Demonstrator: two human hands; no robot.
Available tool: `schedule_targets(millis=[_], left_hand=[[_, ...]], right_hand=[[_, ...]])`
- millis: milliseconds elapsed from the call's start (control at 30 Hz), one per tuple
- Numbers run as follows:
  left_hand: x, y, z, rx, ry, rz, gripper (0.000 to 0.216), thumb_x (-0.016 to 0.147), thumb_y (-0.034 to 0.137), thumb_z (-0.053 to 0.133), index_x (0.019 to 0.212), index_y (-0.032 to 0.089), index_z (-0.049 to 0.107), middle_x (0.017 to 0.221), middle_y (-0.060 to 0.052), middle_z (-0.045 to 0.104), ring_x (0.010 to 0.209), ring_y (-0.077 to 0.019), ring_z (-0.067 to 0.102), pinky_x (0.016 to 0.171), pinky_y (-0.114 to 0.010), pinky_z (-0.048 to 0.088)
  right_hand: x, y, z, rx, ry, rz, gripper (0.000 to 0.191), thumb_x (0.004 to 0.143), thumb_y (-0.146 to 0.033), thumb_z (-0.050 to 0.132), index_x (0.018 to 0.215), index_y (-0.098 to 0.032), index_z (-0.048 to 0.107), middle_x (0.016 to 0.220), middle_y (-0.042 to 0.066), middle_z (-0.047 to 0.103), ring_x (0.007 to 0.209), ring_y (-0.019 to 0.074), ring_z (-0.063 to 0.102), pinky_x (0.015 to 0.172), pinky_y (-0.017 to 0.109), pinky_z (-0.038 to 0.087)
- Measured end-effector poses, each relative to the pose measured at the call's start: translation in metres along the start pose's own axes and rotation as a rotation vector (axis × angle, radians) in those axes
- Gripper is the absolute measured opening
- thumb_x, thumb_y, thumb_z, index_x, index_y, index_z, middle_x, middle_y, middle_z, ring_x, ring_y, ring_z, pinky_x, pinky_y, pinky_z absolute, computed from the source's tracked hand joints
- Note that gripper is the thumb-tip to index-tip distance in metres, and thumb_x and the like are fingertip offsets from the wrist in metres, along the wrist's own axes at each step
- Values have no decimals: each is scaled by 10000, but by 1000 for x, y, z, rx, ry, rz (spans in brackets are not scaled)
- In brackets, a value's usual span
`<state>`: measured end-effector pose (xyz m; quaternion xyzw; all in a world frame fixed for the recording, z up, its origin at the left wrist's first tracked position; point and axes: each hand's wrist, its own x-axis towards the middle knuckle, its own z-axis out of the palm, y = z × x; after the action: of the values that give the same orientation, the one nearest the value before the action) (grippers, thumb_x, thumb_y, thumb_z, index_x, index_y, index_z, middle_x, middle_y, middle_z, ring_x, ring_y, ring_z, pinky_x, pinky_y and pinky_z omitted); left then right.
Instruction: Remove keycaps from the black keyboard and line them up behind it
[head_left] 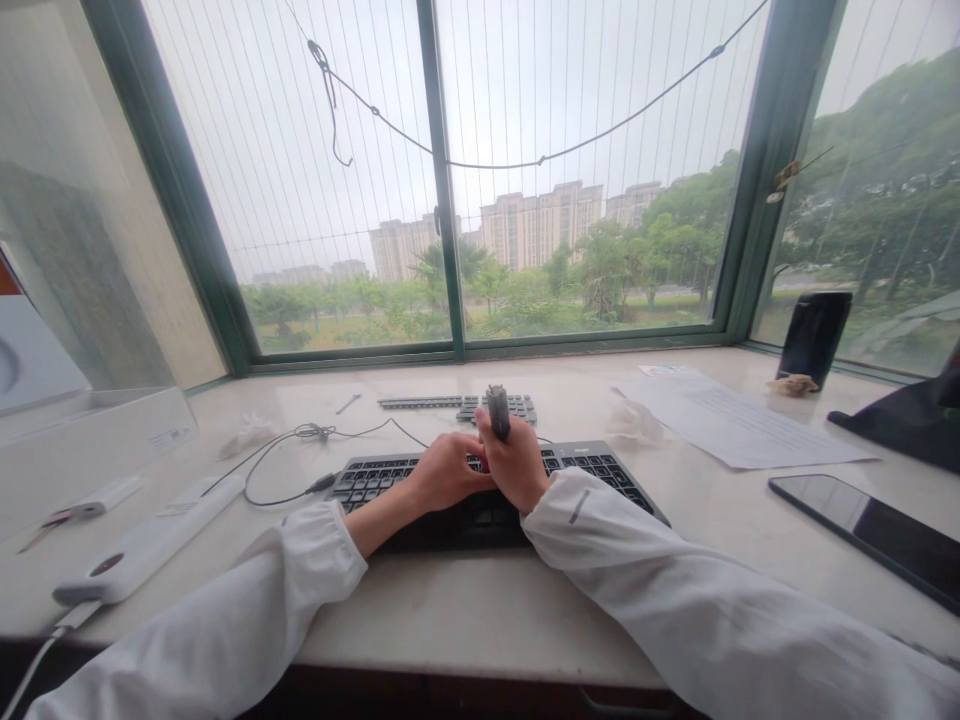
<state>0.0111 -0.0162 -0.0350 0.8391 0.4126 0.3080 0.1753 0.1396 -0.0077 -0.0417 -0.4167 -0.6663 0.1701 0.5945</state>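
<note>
A black keyboard lies flat on the pale counter in front of me, with its cable running off to the left. My right hand is wrapped around a dark grey tool handle, held nearly upright over the middle of the keyboard. Its working end is hidden below my fist; it looks like a screwdriver, but I cannot be sure. Against the right hand rests my left hand, thumb and fingers curled in toward the tool, their tips covered. Beyond the keyboard, loose dark keycaps are set in rows.
On the left are a white power strip, a coiled black cable, crumpled tissue and a white box. To the right lie a printed sheet, a phone and a dark can. A window stands behind.
</note>
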Motion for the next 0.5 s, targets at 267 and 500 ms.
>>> schedule_targets(millis=[267,500], left_hand=[[0,0,0,11,4,2,207,725,338,707,770,142,760,795,-33,752,740,-193,662,679,-234,466],[0,1,0,27,10,-4,181,718,297,703,780,137,762,795,-33,751,728,-190,650,652,-231,455]], right_hand=[[-2,-2,-1,3,-21,-6,441,891,-496,409,552,-213,408,523,-5,494,508,134,436,524,269,318],[-3,-2,-1,1,-25,-24,430,888,-488,414,570,-201,461,548,4,525,518,134,440,520,262,316]])
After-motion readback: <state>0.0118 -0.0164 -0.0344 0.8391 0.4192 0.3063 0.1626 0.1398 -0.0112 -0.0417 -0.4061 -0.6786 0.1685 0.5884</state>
